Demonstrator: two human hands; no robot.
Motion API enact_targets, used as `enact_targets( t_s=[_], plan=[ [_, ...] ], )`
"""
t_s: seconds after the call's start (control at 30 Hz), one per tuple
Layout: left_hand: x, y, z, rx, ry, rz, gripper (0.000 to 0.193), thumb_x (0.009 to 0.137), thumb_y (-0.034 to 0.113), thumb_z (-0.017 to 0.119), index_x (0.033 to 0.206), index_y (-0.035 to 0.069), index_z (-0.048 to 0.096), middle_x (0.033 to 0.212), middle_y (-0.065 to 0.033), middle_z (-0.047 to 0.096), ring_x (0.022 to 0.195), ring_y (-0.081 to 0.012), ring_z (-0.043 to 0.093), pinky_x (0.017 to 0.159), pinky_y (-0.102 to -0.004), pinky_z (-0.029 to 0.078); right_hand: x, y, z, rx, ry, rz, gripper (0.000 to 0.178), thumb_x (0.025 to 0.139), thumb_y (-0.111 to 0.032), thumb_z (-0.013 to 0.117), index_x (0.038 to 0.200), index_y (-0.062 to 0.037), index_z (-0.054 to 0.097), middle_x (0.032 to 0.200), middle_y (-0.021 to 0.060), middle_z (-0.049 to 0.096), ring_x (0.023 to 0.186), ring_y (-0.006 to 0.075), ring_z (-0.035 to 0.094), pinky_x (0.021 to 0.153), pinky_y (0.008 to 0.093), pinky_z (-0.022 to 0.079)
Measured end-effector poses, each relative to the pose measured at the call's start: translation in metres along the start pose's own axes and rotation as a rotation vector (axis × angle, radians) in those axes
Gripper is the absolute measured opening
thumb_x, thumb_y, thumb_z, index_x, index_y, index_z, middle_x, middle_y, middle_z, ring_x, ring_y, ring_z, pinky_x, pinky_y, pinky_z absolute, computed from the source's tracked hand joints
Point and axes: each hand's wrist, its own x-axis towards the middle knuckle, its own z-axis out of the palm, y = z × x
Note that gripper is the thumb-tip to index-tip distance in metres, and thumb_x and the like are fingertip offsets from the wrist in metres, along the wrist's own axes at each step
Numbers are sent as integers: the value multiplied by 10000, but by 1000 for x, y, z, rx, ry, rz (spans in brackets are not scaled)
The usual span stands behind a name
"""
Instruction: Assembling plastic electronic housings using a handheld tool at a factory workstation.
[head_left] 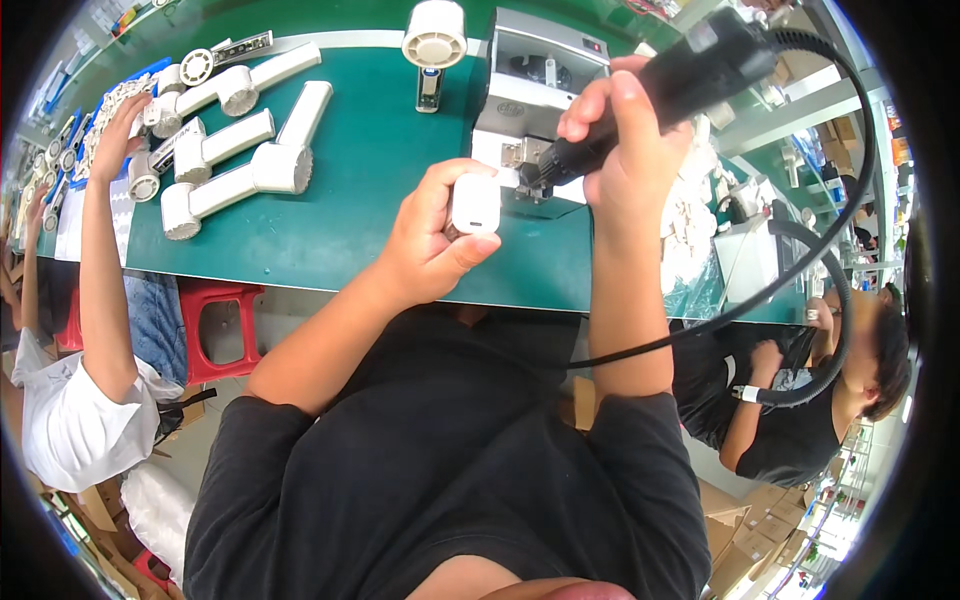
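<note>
Landmark is the silver machine (pixel 540 100) on the green table (pixel 385 140). Just in front of it and a bit to its left, the person's left hand (pixel 430 235) has a white rounded piece (pixel 476 203) pinched between thumb and fingers, end facing up, small slot showing; rest of the piece is hidden from me. Right hand (pixel 640 140), at the machine's right front, is wrapped round a thick black electric screwdriver (pixel 665 95), tilted, tip down by the machine's metal front plate (pixel 525 153); can't tell if it touches. Black cable (pixel 868 150) loops to the machine's right. Close on the machine's left, one white fan (pixel 435 45) stands upright; farther left, several white fan bodies (pixel 283 167) lie about, and a co-worker's raised hand (pixel 118 140) is near them, grip unclear. Right of the machine: heap of small whitish parts (pixel 690 225), then another co-worker (pixel 790 435), seated.
</note>
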Motion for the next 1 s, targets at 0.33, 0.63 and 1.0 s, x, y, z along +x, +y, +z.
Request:
enact_targets(
  t_s=[0.33,0.63,1.0],
  plan=[
    [7,2,1,187,-70,-4,515,828,327,612,1194,37,395,902,-82,549,817,-146,528,727,-280,436,-2,-52,15,54,-273,-96,421,893,-318,483,1147,14,434,626,61,486,532,161,493,527,329,435],
    [4,1,3,64,9,14,542,835,391,610,1190,41,397,875,-78,542,781,-136,518,707,-274,432,-2,-7,4,-148,-38,-48,238,847,-86,542,1041,33,471,626,110,523,505,186,515,497,310,454],
    [2,-2,1,39,41,51,571,828,435,606,1176,32,401,869,-79,537,782,-138,515,707,-277,432,2,-11,2,-142,-44,-93,219,840,-74,526,1026,23,461,609,104,500,503,187,509,494,325,453]
  ],
)
